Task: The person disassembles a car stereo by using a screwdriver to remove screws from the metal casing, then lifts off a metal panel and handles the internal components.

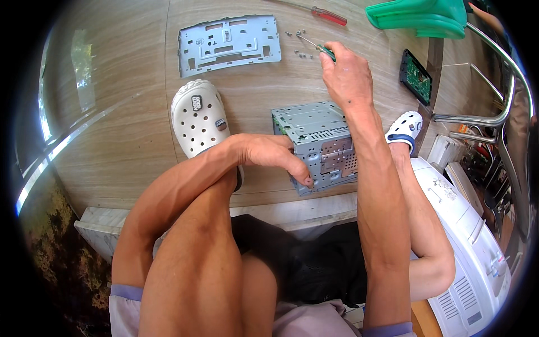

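Note:
My left hand [272,154] grips the left end of a grey metal electronics chassis [320,151] on the tiled floor, thumb down along its perforated near face. My right hand [347,76] is closed round a small green-handled screwdriver [328,53] above and beyond the chassis, its tip pointing up-left among several small screws [303,55]. A flat pale blue-grey metal plate [205,59] with cutouts lies at the top, left of the screws. A red-handled screwdriver [329,16] lies farther back.
My feet in white clogs [196,118] flank the chassis. A circuit board [414,77] in a black frame lies at right, with a green plastic object [415,17] and curved metal tubes [466,118] nearby. A white plastic appliance [460,253] and clutter stand at lower right. A marble step [95,222] crosses below.

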A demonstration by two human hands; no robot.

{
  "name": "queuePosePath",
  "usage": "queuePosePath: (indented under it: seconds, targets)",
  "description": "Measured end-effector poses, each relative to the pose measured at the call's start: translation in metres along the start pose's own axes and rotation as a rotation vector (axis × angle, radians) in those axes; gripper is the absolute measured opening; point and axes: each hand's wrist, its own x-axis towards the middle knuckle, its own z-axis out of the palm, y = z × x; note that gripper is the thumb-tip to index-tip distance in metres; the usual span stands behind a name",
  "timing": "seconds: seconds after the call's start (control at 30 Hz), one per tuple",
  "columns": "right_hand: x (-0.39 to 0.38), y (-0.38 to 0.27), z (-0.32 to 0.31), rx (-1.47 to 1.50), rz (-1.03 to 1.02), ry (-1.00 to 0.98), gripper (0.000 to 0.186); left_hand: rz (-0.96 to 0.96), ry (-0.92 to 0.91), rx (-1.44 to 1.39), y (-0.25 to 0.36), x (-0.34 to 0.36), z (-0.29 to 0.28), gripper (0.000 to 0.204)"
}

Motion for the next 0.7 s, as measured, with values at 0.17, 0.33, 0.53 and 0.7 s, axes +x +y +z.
queuePosePath:
  seconds: [0.17,0.33,0.53,0.7]
  targets:
    - [0.0001,-0.0014,-0.0011,0.009,0.014,-0.01,0.028,0.011,0.0,-0.011,0.002,-0.0016,0.0011,0.067]
    - [0.0002,-0.0008,-0.001,0.013,0.014,-0.011,0.027,-0.008,-0.011,-0.012,-0.0008,0.0007,-0.0007,0.068]
    - [-0.0004,-0.0006,-0.0007,0.002,0.001,0.019,0.027,0.002,-0.008,-0.01,0.0011,-0.0005,0.0003,0.068]
    - [-0.0006,-0.0009,-0.002,-0.003,0.016,0.017,0.027,-0.001,-0.004,-0.017,0.0048,-0.0025,0.0019,0.068]
